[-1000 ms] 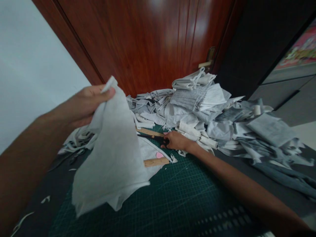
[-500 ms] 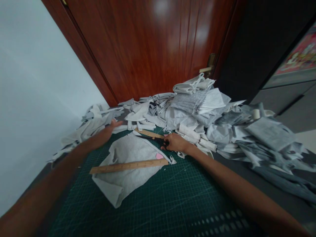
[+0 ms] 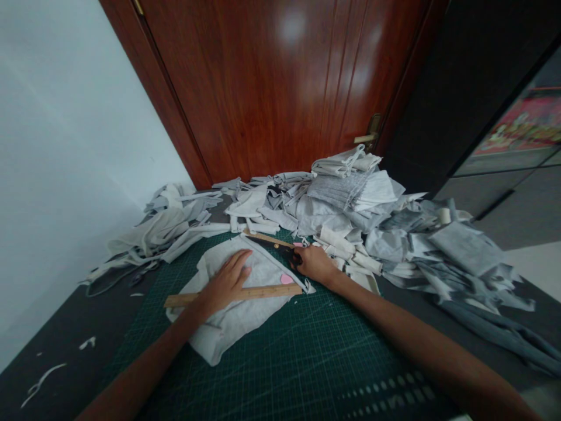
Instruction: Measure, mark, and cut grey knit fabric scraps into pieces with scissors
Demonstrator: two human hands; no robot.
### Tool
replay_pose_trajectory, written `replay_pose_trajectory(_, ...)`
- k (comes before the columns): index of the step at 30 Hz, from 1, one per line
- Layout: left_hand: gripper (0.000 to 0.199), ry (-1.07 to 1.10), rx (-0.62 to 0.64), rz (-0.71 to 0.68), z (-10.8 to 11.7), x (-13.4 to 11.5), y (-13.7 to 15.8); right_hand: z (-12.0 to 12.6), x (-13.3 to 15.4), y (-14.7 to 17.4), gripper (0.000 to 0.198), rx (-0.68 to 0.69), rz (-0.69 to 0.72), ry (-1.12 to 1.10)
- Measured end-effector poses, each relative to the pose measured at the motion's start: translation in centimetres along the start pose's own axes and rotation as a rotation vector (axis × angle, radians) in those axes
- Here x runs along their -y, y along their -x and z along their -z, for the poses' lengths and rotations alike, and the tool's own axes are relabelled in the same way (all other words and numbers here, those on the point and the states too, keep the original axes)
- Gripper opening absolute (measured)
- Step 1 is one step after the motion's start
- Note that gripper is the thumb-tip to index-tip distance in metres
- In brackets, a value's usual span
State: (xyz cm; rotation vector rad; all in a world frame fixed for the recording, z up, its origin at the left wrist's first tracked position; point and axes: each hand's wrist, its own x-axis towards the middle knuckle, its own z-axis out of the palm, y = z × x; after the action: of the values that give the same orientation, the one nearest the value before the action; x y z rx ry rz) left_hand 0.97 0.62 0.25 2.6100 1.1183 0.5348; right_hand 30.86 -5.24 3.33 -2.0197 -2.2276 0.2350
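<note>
A piece of light grey fabric [image 3: 258,316] lies on the green cutting mat [image 3: 280,356]. My left hand [image 3: 228,278] rests on it with the fingers stretched out. Under that hand a wooden ruler [image 3: 269,291] crosses the fabric. My right hand [image 3: 315,263] grips black-handled scissors [image 3: 283,248] at the fabric's upper right edge, blades pointing up and left. A second wooden ruler [image 3: 267,238] lies just behind the scissors, partly covered. Near the first ruler's right end sits a small pink piece [image 3: 286,279], perhaps tailor's chalk.
Heaps of grey and white fabric [image 3: 333,210] spread along the table's back and right side. More scraps [image 3: 162,228] lie by the wall on the left. Thin offcuts [image 3: 41,383] are on the dark tabletop at front left. A wooden door [image 3: 263,88] stands behind.
My left hand has come down and right from above the mat's left side onto the fabric and ruler. My right hand still holds the scissors in about the same place.
</note>
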Motion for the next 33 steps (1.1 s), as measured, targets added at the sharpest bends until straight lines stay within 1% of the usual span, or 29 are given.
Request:
replay_pose_trajectory(4,0.054,-0.051,-0.006,-0.057,-0.5,-0.4,0.2,-0.4,0.8,0.0,0.033,-0.024,-0.076,0.041)
replay_pose_trajectory(7,0.047,-0.101,-0.022,-0.075,-0.2,-1.1,0.5,-0.5,1.0,0.0,0.032,-0.021,-0.082,0.051)
replay_pose_trajectory(10,0.041,-0.116,-0.030,-0.123,0.1,-2.1,0.7,-0.6,0.9,-0.1,0.031,-0.008,-0.076,0.059)
replay_pose_trajectory(12,0.038,-0.094,-0.009,-0.191,0.4,-2.7,0.8,-0.6,0.7,-0.1,0.031,0.001,-0.075,0.064)
replay_pose_trajectory(16,0.031,-0.085,0.089,-0.377,0.6,-3.5,1.0,-0.6,0.7,0.0,0.033,0.007,-0.087,0.077)
replay_pose_trajectory(18,0.030,-0.082,0.111,-0.416,0.6,-3.7,1.0,-0.5,0.7,0.0,0.033,0.005,-0.093,0.082)
replay_pose_trajectory(22,0.030,-0.047,0.110,-0.437,0.5,-3.5,1.0,-0.3,0.8,0.1,0.030,0.009,-0.093,0.088)
replay_pose_trajectory(28,0.032,-0.009,0.189,-0.480,0.4,-3.0,1.0,-0.3,0.7,0.1,0.027,0.020,-0.082,0.091)
replay_pose_trajectory(33,0.026,0.019,0.205,-0.437,0.5,-3.3,0.9,-0.6,0.4,0.0,0.029,0.014,-0.080,0.089)
